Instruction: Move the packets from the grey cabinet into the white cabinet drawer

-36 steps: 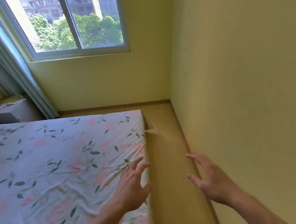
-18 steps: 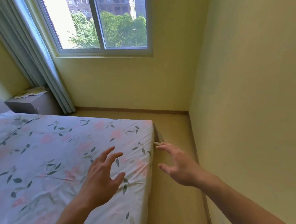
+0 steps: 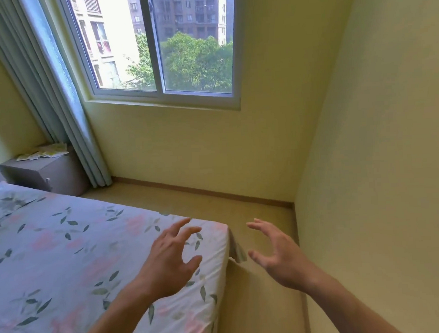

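Approach step: left hand and right hand, both spread and empty, near; packets atop grey cabinet, far left. Next: walk there, grasp them.

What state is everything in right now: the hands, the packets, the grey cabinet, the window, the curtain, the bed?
Left hand: open, fingers spread, holding nothing, over the bed.
Right hand: open, empty, over the floor.
Packets: lying on top of the grey cabinet.
Grey cabinet: drawer closed.
Window: seems shut.
Curtain: drawn aside.
Bed: covered with a floral sheet.
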Demonstrator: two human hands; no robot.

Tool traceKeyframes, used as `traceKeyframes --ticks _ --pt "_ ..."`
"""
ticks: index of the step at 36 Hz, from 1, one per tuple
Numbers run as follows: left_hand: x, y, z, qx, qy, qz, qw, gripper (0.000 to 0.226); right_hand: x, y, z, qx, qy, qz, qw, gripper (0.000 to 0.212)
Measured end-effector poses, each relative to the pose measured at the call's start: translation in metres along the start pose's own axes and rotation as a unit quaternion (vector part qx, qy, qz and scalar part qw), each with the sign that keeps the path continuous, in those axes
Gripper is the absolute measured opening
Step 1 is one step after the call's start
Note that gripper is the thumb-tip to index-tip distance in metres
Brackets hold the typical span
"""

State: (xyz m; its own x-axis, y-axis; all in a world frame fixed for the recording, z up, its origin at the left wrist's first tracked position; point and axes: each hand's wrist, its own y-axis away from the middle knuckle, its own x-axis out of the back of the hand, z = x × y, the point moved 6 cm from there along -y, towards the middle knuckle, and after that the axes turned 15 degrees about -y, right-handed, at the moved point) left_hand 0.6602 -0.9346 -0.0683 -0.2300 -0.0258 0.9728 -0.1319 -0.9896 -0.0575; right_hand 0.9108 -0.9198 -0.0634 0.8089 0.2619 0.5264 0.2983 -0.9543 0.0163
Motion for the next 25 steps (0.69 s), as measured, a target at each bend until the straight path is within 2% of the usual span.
traceKeyframes --ticks 7,12,20,25 --pt "-0.018 -0.119 0.011 0.067 0.010 -0.002 0.998 0.056 0.066 -0.125 0.045 0.018 0.006 -0.042 0.999 0.063" --pt "-0.018 -0.173 0.008 0.135 0.022 0.017 0.990 0.055 0.105 -0.221 0.048 0.045 0.009 -0.089 0.995 0.062" --pt "-0.010 -0.228 -0.030 0.251 -0.003 0.048 0.967 0.058 0.096 -0.355 0.033 0.101 0.004 -0.189 0.977 0.064" --pt "-0.027 -0.292 -0.056 0.298 -0.002 0.054 0.953 0.057 0.091 -0.446 0.029 0.138 0.005 -0.223 0.965 0.062"
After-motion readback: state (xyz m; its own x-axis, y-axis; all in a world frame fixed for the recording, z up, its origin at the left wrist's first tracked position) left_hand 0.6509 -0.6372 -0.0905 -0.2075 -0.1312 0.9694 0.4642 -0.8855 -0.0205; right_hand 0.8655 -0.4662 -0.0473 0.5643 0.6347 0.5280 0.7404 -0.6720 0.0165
